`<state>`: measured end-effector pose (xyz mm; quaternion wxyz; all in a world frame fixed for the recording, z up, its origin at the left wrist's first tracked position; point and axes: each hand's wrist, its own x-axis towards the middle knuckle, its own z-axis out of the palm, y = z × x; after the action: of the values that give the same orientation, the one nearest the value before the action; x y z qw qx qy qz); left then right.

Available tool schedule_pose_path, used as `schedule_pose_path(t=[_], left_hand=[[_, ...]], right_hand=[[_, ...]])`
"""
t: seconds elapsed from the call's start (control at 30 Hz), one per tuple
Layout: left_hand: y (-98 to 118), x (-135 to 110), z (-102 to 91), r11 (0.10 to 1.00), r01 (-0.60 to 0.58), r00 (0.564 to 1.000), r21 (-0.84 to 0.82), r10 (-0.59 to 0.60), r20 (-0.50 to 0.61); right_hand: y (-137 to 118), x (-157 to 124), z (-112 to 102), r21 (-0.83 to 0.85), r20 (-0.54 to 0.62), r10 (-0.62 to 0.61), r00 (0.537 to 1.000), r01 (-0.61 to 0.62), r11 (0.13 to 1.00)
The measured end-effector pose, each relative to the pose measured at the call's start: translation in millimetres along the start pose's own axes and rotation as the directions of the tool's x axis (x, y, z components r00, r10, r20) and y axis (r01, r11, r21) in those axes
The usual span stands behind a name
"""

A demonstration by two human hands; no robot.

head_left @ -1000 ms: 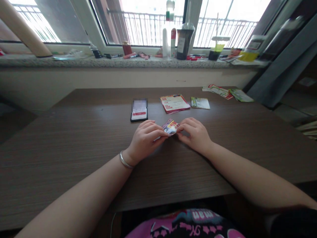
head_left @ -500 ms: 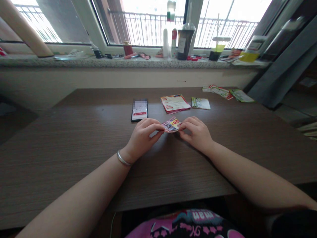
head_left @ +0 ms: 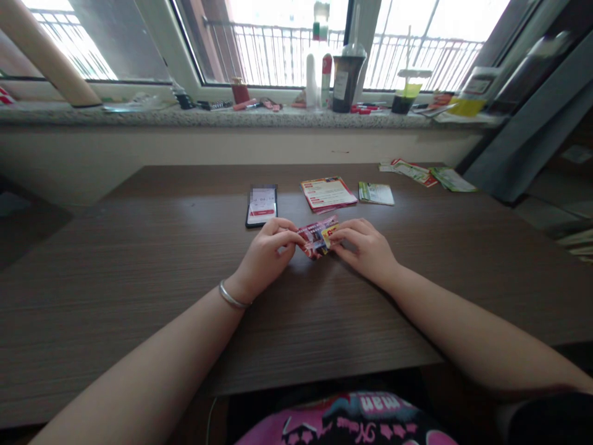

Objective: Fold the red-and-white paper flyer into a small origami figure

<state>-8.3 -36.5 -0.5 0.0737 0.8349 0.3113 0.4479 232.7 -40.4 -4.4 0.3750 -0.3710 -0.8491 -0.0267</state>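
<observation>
A small, creased piece of printed paper [head_left: 315, 238], purple, red and yellow, is held just over the table between my hands. My left hand [head_left: 273, 247] pinches its left end between thumb and fingers; a silver bangle circles that wrist. At the other end, the fingers of my right hand [head_left: 365, 247] are closed on the yellow part. Just beyond the paper lies a stack of red-edged printed cards [head_left: 328, 194]. To its right is a smaller pile of green and white cards [head_left: 375, 193]. A phone [head_left: 262, 206] with a lit screen lies beyond my left hand.
Green and red printed strips [head_left: 414, 172] and a green packet [head_left: 453, 179] lie at the table's far right. The stone windowsill [head_left: 278, 117] behind carries a dark cup [head_left: 347, 80], bottles, pens and a yellow-lidded container [head_left: 470, 99]. A grey curtain [head_left: 532, 123] hangs at right.
The paper has turned and spread wider, with more of its purple and red side showing. My left hand has shifted slightly left; my right fingers now cover more of the yellow part.
</observation>
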Motion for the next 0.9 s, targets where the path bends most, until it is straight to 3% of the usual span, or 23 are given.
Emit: schedule_pose_path(t=[0.3,0.43,0.73,0.9], left_hand=[[7.6,-0.9,-2.2,0.991,0.122,0.992,-0.047,-0.120,0.048],[5.6,-0.5,-0.3,0.994,0.092,0.995,-0.052,-0.090,0.048],[3.1,-1.4,1.4,0.999,0.044,0.999,0.003,-0.044,0.022],[5.3,0.7,0.1,0.995,0.095,0.994,-0.007,-0.094,0.048]], right_hand=[[0.3,-0.4,0.9,-0.095,0.022,0.087,0.996,-0.085,0.992],[4.8,-2.4,3.7,-0.117,0.055,0.129,0.990,-0.122,0.986],[5.9,-0.8,4.8,-0.082,0.069,0.098,0.993,-0.092,0.992],[3.2,1.3,0.8,-0.063,0.066,0.051,0.997,-0.046,0.997]])
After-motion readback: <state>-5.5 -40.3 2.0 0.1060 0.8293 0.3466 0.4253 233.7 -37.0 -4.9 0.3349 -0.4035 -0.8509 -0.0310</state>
